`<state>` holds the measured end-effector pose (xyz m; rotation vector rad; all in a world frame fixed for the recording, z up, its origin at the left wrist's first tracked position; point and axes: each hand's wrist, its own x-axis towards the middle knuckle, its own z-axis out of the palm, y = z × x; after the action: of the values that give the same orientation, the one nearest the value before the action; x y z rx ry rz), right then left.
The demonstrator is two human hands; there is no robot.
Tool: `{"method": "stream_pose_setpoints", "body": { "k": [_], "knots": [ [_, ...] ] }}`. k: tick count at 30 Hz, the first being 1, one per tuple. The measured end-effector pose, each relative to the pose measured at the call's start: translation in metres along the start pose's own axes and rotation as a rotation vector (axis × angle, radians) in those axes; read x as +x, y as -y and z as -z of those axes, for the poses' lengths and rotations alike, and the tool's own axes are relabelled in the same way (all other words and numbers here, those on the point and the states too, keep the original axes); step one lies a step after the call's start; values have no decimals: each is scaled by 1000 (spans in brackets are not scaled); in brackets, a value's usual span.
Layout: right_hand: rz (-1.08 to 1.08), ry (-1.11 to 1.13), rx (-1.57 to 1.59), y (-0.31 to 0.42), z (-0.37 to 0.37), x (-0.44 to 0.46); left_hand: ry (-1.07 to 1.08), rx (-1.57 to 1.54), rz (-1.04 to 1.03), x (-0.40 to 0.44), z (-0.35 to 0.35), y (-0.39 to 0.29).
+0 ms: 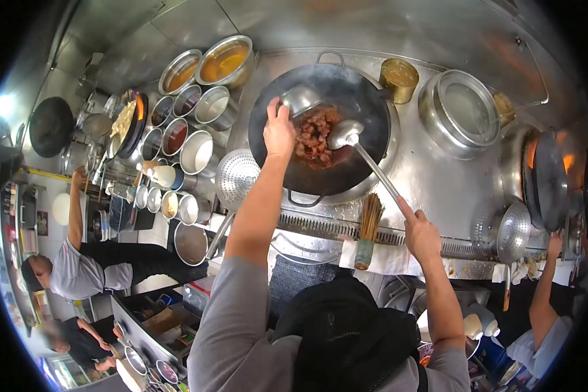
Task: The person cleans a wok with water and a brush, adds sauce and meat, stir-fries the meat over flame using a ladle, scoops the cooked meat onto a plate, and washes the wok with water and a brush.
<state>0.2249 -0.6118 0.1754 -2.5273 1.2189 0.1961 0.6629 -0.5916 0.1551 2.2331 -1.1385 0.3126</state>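
A black wok (274,173) with two loop handles sits on the stove, holding a mound of browned meat pieces (315,149). My left hand (279,132) is closed on the edge of a small metal bowl (300,98), tilted above the meat on the wok's left side. My right hand (422,236) grips the end of a long-handled ladle (379,173). The ladle's round head rests at the right side of the meat, touching it or just over it. Beside the right hand lies a bamboo brush (370,225) on the stove's front edge.
Several metal pots of sauces (175,136) stand left of the wok, near a perforated strainer (236,176). A tin can (399,77) and a large steel pot (460,111) are to the right. Co-workers (85,268) work at both sides, one hand at another wok (550,176).
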Motion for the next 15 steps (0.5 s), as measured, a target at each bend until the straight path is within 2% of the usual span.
{"method": "stream_pose_setpoints", "body": {
  "k": [3,6,7,9,10,11,13,14,15],
  "knots": [
    [19,-50,22,-7,0,1,-58,-14,-30,16,20,-15],
    [2,-90,7,-6,13,-12,-299,-84,-116,7,34,-20],
    [19,-91,-1,-1,19,-13,-269,-24,-249,-2,29,-14],
    [20,-173,6,10,30,-19,-85,-60,-138,-25,21,-9],
    [43,-174,-8,14,33,-19,-26,-131,97,-29,28,-5],
    [78,-219,20,18,35,-20,-152,-169,135,-36,28,6],
    [156,-250,27,27,37,-22,-338,-140,80,-55,26,48],
    [152,-248,67,35,36,-24,-201,-213,322,-73,34,66],
    [158,-244,106,44,34,-26,-235,-194,366,-93,42,84]
  ]
}}
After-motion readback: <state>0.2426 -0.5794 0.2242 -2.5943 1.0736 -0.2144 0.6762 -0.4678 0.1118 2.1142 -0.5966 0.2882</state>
